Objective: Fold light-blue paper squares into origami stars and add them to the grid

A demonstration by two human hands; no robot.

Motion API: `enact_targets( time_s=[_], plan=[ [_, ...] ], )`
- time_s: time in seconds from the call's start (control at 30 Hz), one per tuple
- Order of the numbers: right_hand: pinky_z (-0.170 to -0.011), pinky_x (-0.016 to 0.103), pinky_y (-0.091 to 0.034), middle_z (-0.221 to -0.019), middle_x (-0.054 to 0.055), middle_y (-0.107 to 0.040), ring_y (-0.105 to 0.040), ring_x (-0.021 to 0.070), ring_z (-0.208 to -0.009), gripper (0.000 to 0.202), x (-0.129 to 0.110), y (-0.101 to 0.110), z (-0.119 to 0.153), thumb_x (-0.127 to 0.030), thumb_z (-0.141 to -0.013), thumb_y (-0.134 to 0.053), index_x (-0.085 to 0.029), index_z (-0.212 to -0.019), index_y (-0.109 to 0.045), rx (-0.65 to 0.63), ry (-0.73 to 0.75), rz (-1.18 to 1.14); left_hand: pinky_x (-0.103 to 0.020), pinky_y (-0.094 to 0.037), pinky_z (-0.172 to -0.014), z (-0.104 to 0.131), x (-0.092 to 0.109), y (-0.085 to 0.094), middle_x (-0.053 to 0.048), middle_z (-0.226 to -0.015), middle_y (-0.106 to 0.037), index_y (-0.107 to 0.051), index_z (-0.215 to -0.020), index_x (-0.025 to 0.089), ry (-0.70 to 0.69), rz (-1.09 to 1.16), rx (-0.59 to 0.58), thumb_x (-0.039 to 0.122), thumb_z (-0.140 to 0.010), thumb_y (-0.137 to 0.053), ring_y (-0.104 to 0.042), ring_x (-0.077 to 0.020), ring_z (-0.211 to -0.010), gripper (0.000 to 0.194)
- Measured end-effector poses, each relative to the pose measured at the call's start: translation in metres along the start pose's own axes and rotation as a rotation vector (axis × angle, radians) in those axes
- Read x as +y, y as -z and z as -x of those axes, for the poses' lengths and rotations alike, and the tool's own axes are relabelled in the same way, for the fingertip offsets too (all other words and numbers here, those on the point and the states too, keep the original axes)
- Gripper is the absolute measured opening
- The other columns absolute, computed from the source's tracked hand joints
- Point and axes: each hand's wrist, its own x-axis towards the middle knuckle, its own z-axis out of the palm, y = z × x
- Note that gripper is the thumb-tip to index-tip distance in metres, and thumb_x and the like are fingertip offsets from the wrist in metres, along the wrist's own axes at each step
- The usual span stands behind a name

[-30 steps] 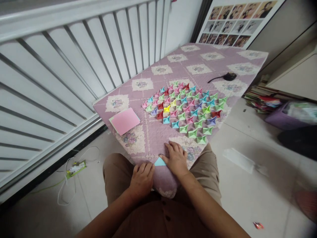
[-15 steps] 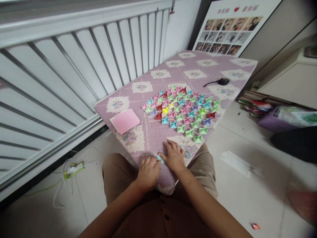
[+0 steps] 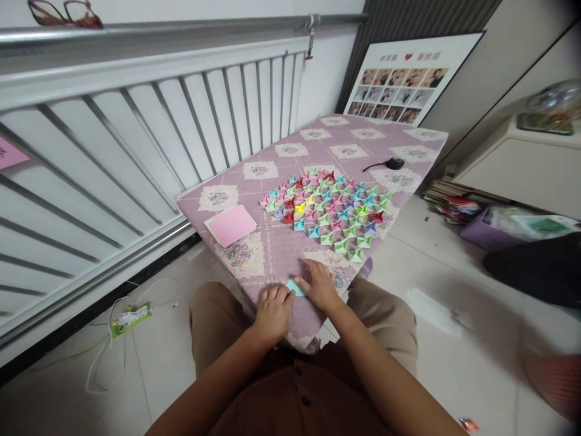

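A small light blue piece of paper (image 3: pixel 296 287) lies flat on the near corner of the table, between my two hands. My left hand (image 3: pixel 275 313) rests palm down at its left edge, fingers bent and held together, the thumb side pressing the paper to the cloth. My right hand (image 3: pixel 321 284) lies at the paper's right edge. Its thumb touches the paper while the fingers stretch forward over the cloth, apart from the thumb. Beyond my hands stand several rows of small folded paper pieces (image 3: pixel 327 238) in green, pink, blue, red, yellow and purple.
A stack of pink paper sheets (image 3: pixel 232 225) lies on the left of the cloth-covered table (image 3: pixel 281 257). A black object with a cord (image 3: pixel 394 163) sits at the far right. A white radiator (image 3: pixel 145 133) runs along the left. A power strip (image 3: pixel 131 318) lies on the floor.
The view has tilted up slightly. My right thumb has shifted right, uncovering more of the light blue paper. My left hand stays at the paper's left edge.
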Motion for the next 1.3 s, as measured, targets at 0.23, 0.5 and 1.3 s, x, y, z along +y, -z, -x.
enact_targets(
  time_s=[0.23,0.5,1.3],
  plan=[
    [-0.098,0.049,-0.029,-0.138,0.009,-0.045,-0.036,0.0288,-0.128,0.056,0.02,0.001,0.029,-0.042,-0.08,-0.057,-0.026,-0.132,-0.045,0.024,0.012,0.027,-0.037,-0.039,-0.086,0.002,-0.001,-0.003,-0.006,-0.111,-0.055,-0.052,-0.125,0.024,-0.005,0.012,0.021,0.025,-0.09,-0.048,-0.047,-0.021,-0.1,0.035],
    [-0.096,0.047,-0.035,-0.126,0.007,-0.057,-0.048,0.026,-0.119,0.039,0.03,0.01,0.036,-0.029,-0.079,-0.055,-0.024,-0.118,-0.057,0.065,-0.085,-0.109,-0.036,-0.041,-0.089,-0.009,-0.008,0.003,-0.004,-0.108,-0.057,-0.061,-0.114,0.028,0.034,0.146,0.0,0.022,-0.083,-0.059,-0.049,-0.0197,-0.101,0.031],
    [-0.079,0.034,-0.046,-0.083,0.004,-0.064,-0.06,0.0193,-0.079,0.036,-0.002,0.002,0.025,-0.042,-0.084,-0.052,-0.017,-0.11,-0.056,0.131,0.01,-0.654,-0.03,-0.044,-0.081,-0.035,-0.011,-0.003,-0.005,-0.092,-0.061,-0.064,-0.096,0.02,0.156,0.294,0.145,0.015,-0.087,-0.044,-0.055,-0.0176,-0.087,0.022]
  ],
)
